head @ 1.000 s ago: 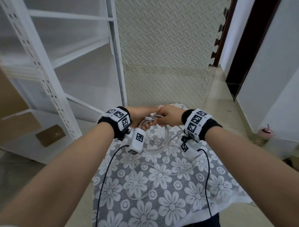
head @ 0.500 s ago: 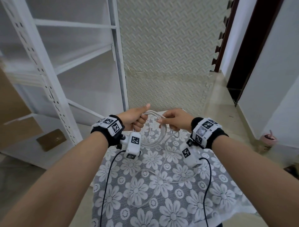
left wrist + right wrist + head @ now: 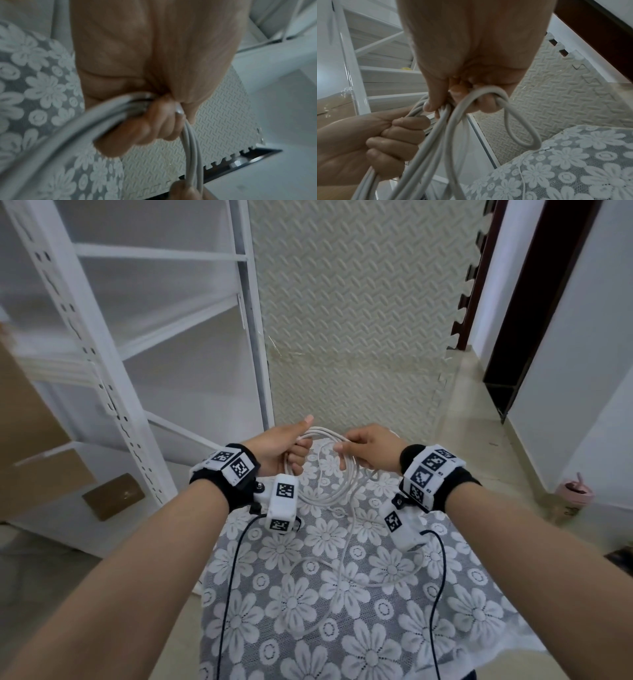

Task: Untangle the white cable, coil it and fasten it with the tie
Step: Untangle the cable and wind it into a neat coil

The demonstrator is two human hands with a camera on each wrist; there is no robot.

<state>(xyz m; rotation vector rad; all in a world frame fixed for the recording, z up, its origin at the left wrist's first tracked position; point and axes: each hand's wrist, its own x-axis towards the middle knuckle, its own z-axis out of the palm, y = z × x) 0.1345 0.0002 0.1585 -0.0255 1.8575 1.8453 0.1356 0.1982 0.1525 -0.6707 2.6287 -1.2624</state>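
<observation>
While coiled, white cable (image 3: pixel 330 474) | gripped by both hands' fingers (image 3: pixel 406 136)

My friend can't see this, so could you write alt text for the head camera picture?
Two hands, the left hand and right hand, hold loops of a thin white cable above a grey flower-patterned lace tablecloth, where its loose end trails.

Soft daylight; blurred, dim left-wrist view

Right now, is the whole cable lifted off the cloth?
No, part of the cable lies loose on the flowered cloth.
</observation>
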